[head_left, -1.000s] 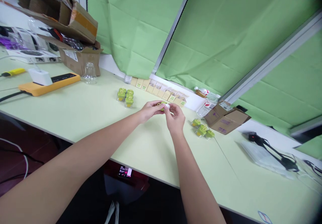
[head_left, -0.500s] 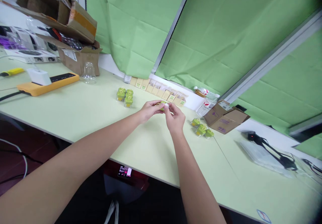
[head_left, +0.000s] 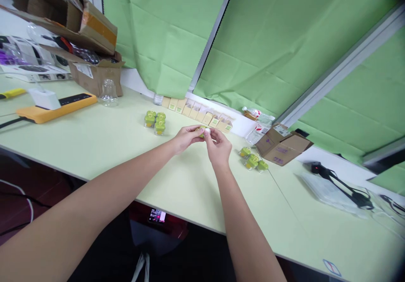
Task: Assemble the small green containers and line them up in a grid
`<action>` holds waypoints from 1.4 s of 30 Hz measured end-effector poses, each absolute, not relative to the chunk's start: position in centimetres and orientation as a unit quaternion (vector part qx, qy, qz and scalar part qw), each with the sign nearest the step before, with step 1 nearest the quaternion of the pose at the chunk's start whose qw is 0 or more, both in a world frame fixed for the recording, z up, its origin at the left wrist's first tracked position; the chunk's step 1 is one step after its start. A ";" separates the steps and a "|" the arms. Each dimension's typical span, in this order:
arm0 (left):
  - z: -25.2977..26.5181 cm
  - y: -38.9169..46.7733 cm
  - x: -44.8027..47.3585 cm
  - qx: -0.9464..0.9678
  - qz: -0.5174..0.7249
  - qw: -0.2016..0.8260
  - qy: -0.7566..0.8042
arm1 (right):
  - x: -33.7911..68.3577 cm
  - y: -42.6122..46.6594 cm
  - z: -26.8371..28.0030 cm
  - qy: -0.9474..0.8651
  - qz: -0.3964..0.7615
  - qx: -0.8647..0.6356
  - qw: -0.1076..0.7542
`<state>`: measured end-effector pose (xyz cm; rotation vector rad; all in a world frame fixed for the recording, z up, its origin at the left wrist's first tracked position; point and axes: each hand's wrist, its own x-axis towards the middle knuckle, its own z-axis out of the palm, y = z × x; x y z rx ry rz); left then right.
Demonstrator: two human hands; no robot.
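Observation:
Above the middle of the table, my left hand (head_left: 186, 139) and my right hand (head_left: 219, 147) meet, fingers closed around one small green-lidded container (head_left: 203, 128). A small white piece (head_left: 207, 131) shows on it beside my right thumb; fingers cover most of the rest. To the left stands a cluster of small clear containers with green lids (head_left: 160, 126), something yellow-orange inside them. Right of my right hand, 3 more such containers (head_left: 252, 161) stand together.
A row of small tan boxes (head_left: 196, 111) lines the wall. Plastic bottles (head_left: 257, 133) and a cardboard box (head_left: 284, 147) are at back right. On the left are an orange power strip (head_left: 57, 111), a clear plastic jar (head_left: 109, 93) and stacked cartons (head_left: 98, 77).
The view has shifted slightly. Both hands keep hold of the green-lidded container in nearly the same place, with little visible finger movement.

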<state>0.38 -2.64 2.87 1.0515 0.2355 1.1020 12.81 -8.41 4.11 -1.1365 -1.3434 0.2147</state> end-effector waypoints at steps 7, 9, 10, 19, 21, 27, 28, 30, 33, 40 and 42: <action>2.9 -2.7 0.3 0.466 0.491 0.729 0.104 | 12.6 -8.5 4.0 -0.571 0.084 -0.509 0.639; 3.1 -2.9 0.2 0.462 0.489 0.733 0.103 | 12.5 -8.6 4.1 -0.562 0.080 -0.508 0.648; 3.2 -2.9 0.2 0.460 0.488 0.735 0.103 | 12.4 -8.6 4.1 -0.558 0.081 -0.507 0.652; 3.3 -3.0 0.2 0.444 0.492 0.743 0.097 | 12.0 -8.7 4.2 -0.540 0.087 -0.512 0.662; 3.3 -3.0 0.2 0.444 0.490 0.744 0.094 | 12.0 -8.7 4.3 -0.541 0.085 -0.512 0.661; 3.2 -2.8 -0.1 0.442 0.460 0.765 0.085 | 12.0 -8.6 4.2 -0.551 0.089 -0.499 0.663; 3.2 -2.8 -0.1 0.441 0.458 0.767 0.082 | 11.9 -8.6 4.2 -0.553 0.089 -0.496 0.663; 3.3 -2.8 -0.2 0.439 0.457 0.770 0.080 | 11.9 -8.6 4.2 -0.559 0.084 -0.493 0.661; 3.4 -2.9 -0.3 0.435 0.457 0.772 0.079 | 11.7 -8.7 4.2 -0.570 0.071 -0.491 0.655; 3.5 -2.9 -0.5 0.438 0.455 0.772 0.074 | 11.5 -9.1 4.4 -0.585 0.035 -0.493 0.642; 3.5 -2.9 -0.5 0.442 0.454 0.771 0.072 | 11.5 -9.1 4.4 -0.587 0.030 -0.493 0.641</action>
